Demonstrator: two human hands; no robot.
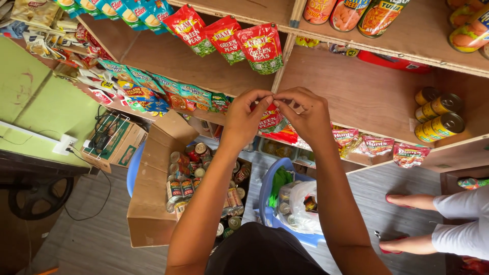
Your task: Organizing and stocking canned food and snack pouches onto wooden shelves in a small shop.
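Observation:
My left hand (245, 118) and my right hand (304, 117) are raised together in front of a wooden shelf (356, 97), fingertips meeting. Between them they pinch the top of a red snack packet (275, 127), which hangs below the hands beside other red packets on the shelf's edge. Below my arms sits an open cardboard box (153, 203) packed with several tins.
Hanging rows of green-pea packets (224, 38) and blue packets (153, 84) line the shelves. Gold tins (440, 119) lie at the right. A blue basin (270, 203) holds a plastic bag of goods. Another person's feet in red sandals (407, 201) stand at the right.

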